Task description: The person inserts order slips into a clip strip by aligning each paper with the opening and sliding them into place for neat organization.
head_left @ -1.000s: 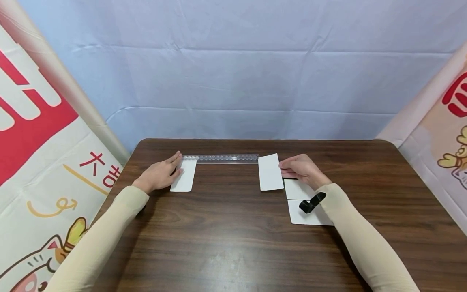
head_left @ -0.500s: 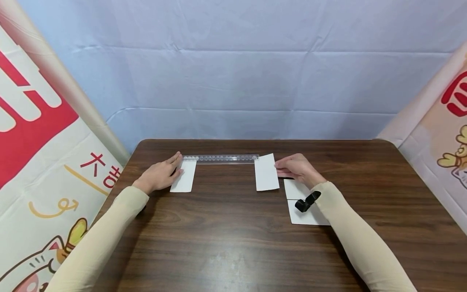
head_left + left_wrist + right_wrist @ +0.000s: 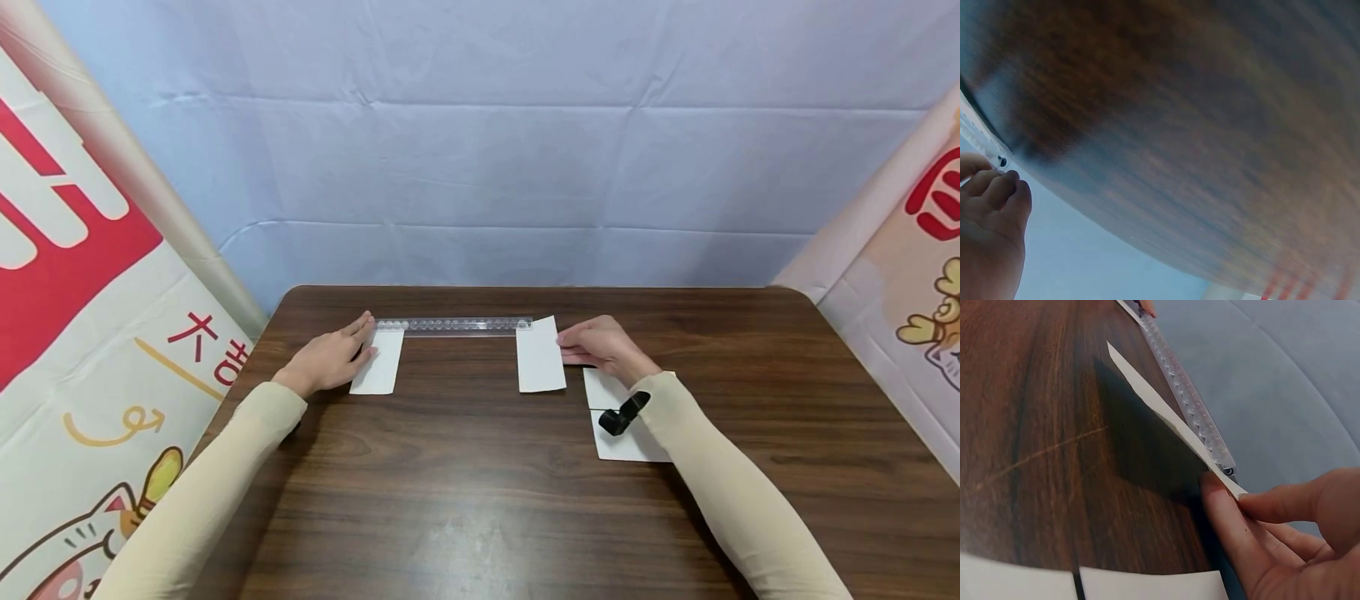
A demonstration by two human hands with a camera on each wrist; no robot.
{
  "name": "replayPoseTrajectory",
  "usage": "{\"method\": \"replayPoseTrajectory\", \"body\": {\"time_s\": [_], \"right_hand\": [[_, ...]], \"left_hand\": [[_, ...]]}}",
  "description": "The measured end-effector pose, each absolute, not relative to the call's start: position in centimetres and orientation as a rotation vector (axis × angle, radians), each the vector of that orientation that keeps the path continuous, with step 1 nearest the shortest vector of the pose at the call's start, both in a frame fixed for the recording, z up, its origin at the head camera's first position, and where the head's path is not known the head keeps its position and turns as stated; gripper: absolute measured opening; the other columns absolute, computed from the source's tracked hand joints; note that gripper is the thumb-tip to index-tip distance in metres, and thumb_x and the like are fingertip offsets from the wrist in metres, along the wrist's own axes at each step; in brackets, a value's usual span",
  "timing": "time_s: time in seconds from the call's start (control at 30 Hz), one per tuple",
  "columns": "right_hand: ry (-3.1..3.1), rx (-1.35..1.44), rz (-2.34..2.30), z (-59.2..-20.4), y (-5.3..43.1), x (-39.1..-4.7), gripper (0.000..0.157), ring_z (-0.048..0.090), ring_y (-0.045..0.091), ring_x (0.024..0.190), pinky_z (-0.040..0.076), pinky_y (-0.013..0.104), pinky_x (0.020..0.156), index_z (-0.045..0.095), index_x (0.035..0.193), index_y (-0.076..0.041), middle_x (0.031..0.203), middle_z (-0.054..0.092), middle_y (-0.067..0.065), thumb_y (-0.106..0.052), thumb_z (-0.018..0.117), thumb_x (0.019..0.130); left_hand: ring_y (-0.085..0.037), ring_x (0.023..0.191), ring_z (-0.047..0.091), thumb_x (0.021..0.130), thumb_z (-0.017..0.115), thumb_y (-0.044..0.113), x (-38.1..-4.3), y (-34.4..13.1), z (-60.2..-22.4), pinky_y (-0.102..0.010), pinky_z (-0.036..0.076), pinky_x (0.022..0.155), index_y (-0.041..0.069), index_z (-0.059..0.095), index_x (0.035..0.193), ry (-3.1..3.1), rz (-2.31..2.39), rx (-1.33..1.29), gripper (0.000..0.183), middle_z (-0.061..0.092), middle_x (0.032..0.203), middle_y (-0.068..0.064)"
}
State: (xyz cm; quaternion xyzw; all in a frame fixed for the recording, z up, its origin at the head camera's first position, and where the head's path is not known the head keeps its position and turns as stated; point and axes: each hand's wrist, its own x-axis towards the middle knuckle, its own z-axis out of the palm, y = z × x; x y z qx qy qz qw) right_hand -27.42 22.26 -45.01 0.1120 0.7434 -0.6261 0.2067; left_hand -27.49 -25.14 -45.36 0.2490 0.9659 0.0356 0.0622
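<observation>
A long clear plastic strip with a row of round shapes lies near the table's far edge. My left hand rests at its left end, fingers reaching over the strip and a white card just below it. In the left wrist view, bent fingertips of the left hand touch the strip's end. My right hand pinches another white card by its right edge between thumb and fingers. That card is raised off the table in the right wrist view, its top corner beside the strip's right end.
Two more white cards lie one below the other under the right wrist, partly hidden by it. The brown wooden table spreads toward me. A pale blue cloth hangs behind it, and printed banners stand on both sides.
My right hand has moved left with its card, bringing the card's top left corner over the strip's right end. The left hand, its card and the strip have stayed in place.
</observation>
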Motion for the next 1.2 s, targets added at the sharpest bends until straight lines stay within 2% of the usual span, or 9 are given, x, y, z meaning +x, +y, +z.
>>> {"method": "replayPoseTrajectory", "body": {"time_s": [0.7, 0.97, 1.2], "right_hand": [[2.041, 0.301, -1.765, -45.0, 21.1, -27.4, 0.04, 0.074, 0.009, 0.075, 0.066, 0.026, 0.078, 0.059, 0.138, 0.015, 0.085, 0.074, 0.001, -0.001, 0.063, 0.102], [2.049, 0.304, -1.752, -45.1, 20.8, -27.5, 0.039, 0.074, 0.008, 0.075, 0.066, 0.026, 0.078, 0.061, 0.137, 0.014, 0.085, 0.074, 0.0, -0.002, 0.063, 0.102], [2.052, 0.307, -1.755, -45.1, 20.5, -27.6, 0.037, 0.074, 0.009, 0.074, 0.066, 0.026, 0.077, 0.062, 0.136, 0.013, 0.086, 0.073, 0.0, -0.002, 0.064, 0.102]], "left_hand": [[-0.043, 0.131, 0.064, 0.115, 0.041, 0.039, -27.4, -25.2, -45.2, -0.052, 0.059, 0.088, 0.0, 0.024, 0.166, 2.917, 0.109, 0.755, 0.067, 0.018, 0.175, -0.022], [-0.043, 0.138, 0.059, 0.115, 0.04, 0.039, -27.5, -25.2, -45.4, -0.053, 0.059, 0.092, 0.0, 0.024, 0.166, 2.925, 0.109, 0.76, 0.066, 0.019, 0.175, -0.023], [-0.043, 0.136, 0.06, 0.115, 0.039, 0.04, -27.6, -25.2, -45.4, -0.054, 0.059, 0.091, 0.001, 0.024, 0.166, 2.92, 0.108, 0.754, 0.067, 0.019, 0.175, -0.022]]}}
